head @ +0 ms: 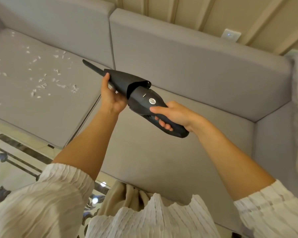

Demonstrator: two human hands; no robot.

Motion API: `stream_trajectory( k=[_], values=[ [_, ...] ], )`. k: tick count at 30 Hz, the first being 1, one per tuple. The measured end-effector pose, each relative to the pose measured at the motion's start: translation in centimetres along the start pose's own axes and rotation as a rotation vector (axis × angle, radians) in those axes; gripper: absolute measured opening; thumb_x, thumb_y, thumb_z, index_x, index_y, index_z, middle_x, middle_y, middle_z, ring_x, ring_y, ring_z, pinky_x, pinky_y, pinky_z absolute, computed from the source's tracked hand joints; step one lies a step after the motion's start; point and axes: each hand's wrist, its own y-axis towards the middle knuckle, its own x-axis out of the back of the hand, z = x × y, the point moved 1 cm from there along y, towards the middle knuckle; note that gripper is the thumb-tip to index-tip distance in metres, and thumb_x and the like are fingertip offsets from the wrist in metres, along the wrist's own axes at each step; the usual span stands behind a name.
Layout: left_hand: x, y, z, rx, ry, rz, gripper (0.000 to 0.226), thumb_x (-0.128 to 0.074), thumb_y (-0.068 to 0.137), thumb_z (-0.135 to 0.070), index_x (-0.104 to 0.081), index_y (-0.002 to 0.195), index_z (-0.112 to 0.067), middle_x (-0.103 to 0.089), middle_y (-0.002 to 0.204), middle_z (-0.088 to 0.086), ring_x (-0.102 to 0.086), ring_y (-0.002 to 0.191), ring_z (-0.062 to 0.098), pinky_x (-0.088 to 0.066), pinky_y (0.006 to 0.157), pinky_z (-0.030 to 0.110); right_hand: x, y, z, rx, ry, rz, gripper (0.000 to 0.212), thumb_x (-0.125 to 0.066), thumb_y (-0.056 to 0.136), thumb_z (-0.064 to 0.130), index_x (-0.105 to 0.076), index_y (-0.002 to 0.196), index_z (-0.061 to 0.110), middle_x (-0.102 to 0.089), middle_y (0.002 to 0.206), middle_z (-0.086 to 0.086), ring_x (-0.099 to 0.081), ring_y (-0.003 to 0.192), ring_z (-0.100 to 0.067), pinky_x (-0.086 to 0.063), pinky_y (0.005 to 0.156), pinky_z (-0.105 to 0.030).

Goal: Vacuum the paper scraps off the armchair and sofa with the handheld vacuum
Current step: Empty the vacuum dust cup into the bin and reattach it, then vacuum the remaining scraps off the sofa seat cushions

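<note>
- Handheld vacuum point(141, 98) is held in mid-air over sofa point(179, 152); handle gripped by right hand point(174, 115), front cone cupped by left hand point(110, 97).
- Paper scraps point(41, 74) lie on left seat cushion, nozzle not yet near.
- Risk: cone looks partly unseated; could be pulled off, dust spilled.
- Risk: light scraps may be scattered by exhaust.

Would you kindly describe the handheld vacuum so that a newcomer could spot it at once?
Start at the grey sofa, whose left seat cushion is strewn with white paper scraps. Above the cushion seam, the left hand and right hand hold the handheld vacuum. It is the only black thing there, with a thin nozzle.
</note>
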Motion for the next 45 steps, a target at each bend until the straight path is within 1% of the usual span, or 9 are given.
stream_trajectory(
  k=[6, 12, 21, 26, 29, 32, 36, 40, 45],
  values=[
    [-0.8, -0.4, -0.4, -0.012, 0.113, 0.071, 0.066, -0.059, 0.084, -0.062, -0.064, 0.123, -0.009, -0.069, 0.118, 0.015, -0.066, 0.11, 0.032, -0.053, 0.094, 0.049, -0.3, -0.5, 0.6, 0.001, 0.051, 0.005, 0.037, -0.058, 0.094, 0.042, -0.061, 0.085, 0.005, -0.056, 0.058, -0.002, -0.048, 0.047, -0.011, -0.043, 0.048, -0.022],
    [-1.1, -0.7, -0.2, -0.005, 0.258, 0.084, 0.043, -0.061, 0.088, -0.046, -0.063, 0.114, -0.011, -0.073, 0.1, 0.012, -0.069, 0.094, 0.029, -0.057, 0.082, 0.043, -1.1, -0.8, 1.4, 0.032, 0.056, -0.022, 0.037, -0.056, 0.095, 0.042, -0.06, 0.085, 0.007, -0.057, 0.061, -0.001, -0.049, 0.05, -0.01, -0.044, 0.05, -0.022],
    [-1.3, -1.4, -0.4, 0.015, 0.376, 0.097, 0.039, -0.061, 0.089, -0.043, -0.061, 0.109, -0.01, -0.073, 0.089, 0.01, -0.069, 0.085, 0.026, -0.059, 0.075, 0.04, -2.3, -0.2, 1.1, 0.014, 0.125, -0.064, 0.039, -0.06, 0.092, 0.043, -0.06, 0.076, 0.008, -0.055, 0.056, 0.0, -0.046, 0.045, -0.011, -0.042, 0.047, -0.024],
    [-0.1, -0.7, -0.3, 0.043, 0.453, 0.02, 0.047, -0.064, 0.087, -0.049, -0.061, 0.114, -0.01, -0.072, 0.103, 0.011, -0.069, 0.096, 0.027, -0.058, 0.082, 0.042, -3.3, 1.2, 0.5, -0.052, 0.208, -0.041, 0.041, -0.059, 0.092, 0.046, -0.061, 0.078, 0.008, -0.056, 0.058, -0.001, -0.047, 0.045, -0.012, -0.042, 0.047, -0.024],
    [1.4, 0.0, -0.1, 0.101, 0.465, -0.048, 0.057, -0.059, 0.089, -0.057, -0.059, 0.121, -0.01, -0.071, 0.111, 0.012, -0.068, 0.101, 0.029, -0.057, 0.081, 0.043, -4.6, 2.6, 0.2, -0.136, 0.273, -0.014, 0.043, -0.047, 0.097, 0.047, -0.06, 0.082, 0.008, -0.059, 0.06, -0.002, -0.051, 0.047, -0.012, -0.044, 0.045, -0.021],
    [3.4, 0.3, 0.0, 0.203, 0.451, -0.068, 0.062, -0.049, 0.093, -0.06, -0.057, 0.127, -0.009, -0.069, 0.114, 0.013, -0.068, 0.102, 0.029, -0.056, 0.076, 0.043, -6.5, 4.2, 0.3, -0.19, 0.39, 0.01, 0.039, -0.039, 0.099, 0.036, -0.057, 0.082, 0.006, -0.058, 0.06, -0.004, -0.051, 0.048, -0.012, -0.044, 0.045, -0.02],
    [6.7, 1.0, -1.1, 0.276, 0.452, -0.114, 0.061, -0.042, 0.096, -0.058, -0.056, 0.129, -0.008, -0.068, 0.116, 0.014, -0.066, 0.101, 0.029, -0.054, 0.075, 0.044, -9.6, 6.7, 0.5, -0.253, 0.482, 0.053, 0.033, -0.04, 0.098, 0.03, -0.057, 0.086, 0.005, -0.059, 0.063, -0.005, -0.051, 0.049, -0.012, -0.046, 0.046, -0.02],
    [10.5, 2.3, -4.5, 0.333, 0.457, -0.148, 0.063, -0.042, 0.094, -0.062, -0.059, 0.125, -0.009, -0.069, 0.112, 0.014, -0.066, 0.098, 0.029, -0.053, 0.07, 0.043, -14.0, 9.9, 1.6, -0.302, 0.531, 0.11, 0.028, -0.043, 0.096, 0.028, -0.056, 0.09, 0.004, -0.059, 0.066, -0.006, -0.053, 0.051, -0.012, -0.048, 0.047, -0.021],
    [16.7, 5.0, -12.7, 0.36, 0.485, -0.176, 0.052, -0.043, 0.097, -0.053, -0.061, 0.11, -0.006, -0.069, 0.1, 0.015, -0.066, 0.09, 0.029, -0.053, 0.069, 0.041, -22.5, 16.7, 4.9, -0.362, 0.633, 0.142, 0.028, -0.043, 0.098, 0.026, -0.055, 0.1, 0.001, -0.058, 0.069, -0.007, -0.052, 0.053, -0.012, -0.048, 0.048, -0.021]
  ],
)
